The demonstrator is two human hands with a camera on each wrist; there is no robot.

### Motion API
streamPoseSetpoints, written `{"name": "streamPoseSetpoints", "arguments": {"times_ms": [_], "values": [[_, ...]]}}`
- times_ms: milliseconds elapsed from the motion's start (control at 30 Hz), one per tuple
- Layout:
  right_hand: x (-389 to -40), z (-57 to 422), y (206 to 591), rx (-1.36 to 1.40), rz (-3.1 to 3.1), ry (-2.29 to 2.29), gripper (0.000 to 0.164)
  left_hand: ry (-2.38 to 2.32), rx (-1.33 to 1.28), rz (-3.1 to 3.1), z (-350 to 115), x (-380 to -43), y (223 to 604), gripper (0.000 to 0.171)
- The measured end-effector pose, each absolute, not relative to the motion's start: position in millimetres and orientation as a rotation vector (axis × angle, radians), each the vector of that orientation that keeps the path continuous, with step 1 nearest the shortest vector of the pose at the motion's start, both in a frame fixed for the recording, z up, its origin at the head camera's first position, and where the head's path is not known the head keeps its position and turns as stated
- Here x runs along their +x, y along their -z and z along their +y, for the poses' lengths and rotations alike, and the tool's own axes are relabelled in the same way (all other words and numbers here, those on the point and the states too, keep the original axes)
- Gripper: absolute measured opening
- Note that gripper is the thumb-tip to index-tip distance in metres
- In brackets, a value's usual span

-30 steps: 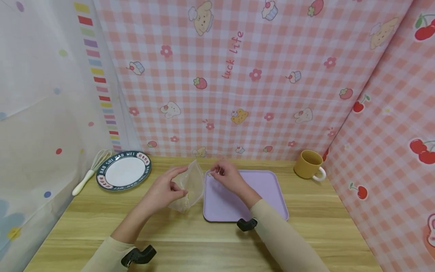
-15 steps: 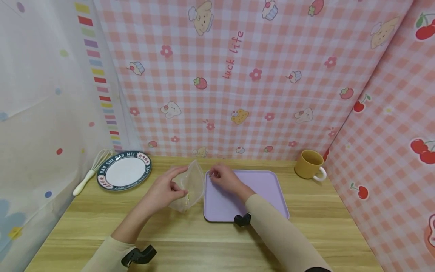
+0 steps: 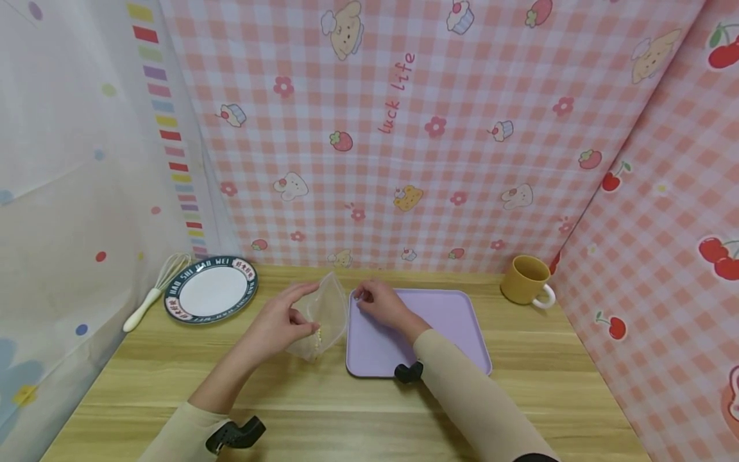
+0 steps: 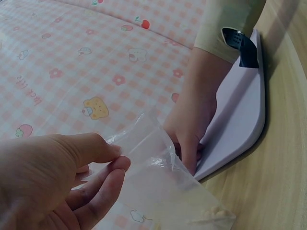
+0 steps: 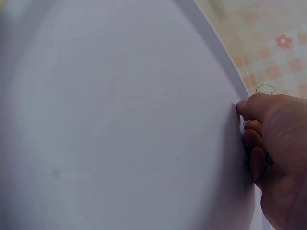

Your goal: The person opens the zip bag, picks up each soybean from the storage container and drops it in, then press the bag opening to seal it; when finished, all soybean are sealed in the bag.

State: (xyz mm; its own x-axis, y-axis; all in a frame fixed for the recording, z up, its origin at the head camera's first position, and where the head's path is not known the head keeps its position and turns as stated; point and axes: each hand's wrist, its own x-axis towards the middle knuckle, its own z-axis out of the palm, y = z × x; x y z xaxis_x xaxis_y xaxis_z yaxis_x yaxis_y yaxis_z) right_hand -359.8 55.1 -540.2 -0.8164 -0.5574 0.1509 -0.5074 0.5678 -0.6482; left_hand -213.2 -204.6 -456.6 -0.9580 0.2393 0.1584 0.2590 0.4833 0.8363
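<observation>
My left hand (image 3: 284,323) pinches the edge of a clear plastic bag (image 3: 331,308) between thumb and fingers. The bag stands with its mouth partly spread, and small yellowish bits (image 4: 216,213) lie at its bottom. To its right is a flat lilac tray (image 3: 416,359) with a low rim. My right hand (image 3: 382,301) is at the tray's far left corner, its fingers curled and fingertips down at the inner side of the rim. In the right wrist view the right hand (image 5: 283,139) hides what, if anything, is between its fingertips.
A white plate with a dark green patterned rim (image 3: 248,305) lies at the back left, a whisk (image 3: 151,296) beside it. At the back right stands a mustard mug (image 3: 522,280) with a white handle. Checked cloth walls (image 3: 369,173) enclose the wooden table (image 3: 323,410).
My right hand has lowered slightly to the tray's corner, its forearm shifting left. A tiny piece visible at its fingertips a second ago is now hidden. The left hand and bag stay put.
</observation>
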Motion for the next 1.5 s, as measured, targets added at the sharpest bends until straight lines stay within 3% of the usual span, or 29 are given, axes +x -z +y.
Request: {"name": "streamPoseSetpoints", "arguments": {"times_ms": [867, 1500], "values": [[-357.0, 58.7, 541.5, -0.848, 2.698, 1.168, 0.004, 1.522, -0.458, -2.684, -205.1, -212.9, 455.7, 0.080], [-319.4, 60.6, 494.0, -1.025, 2.677, 1.600, 0.005, 1.530, -0.503, -2.649, -204.7, -214.4, 459.8, 0.078]]}}
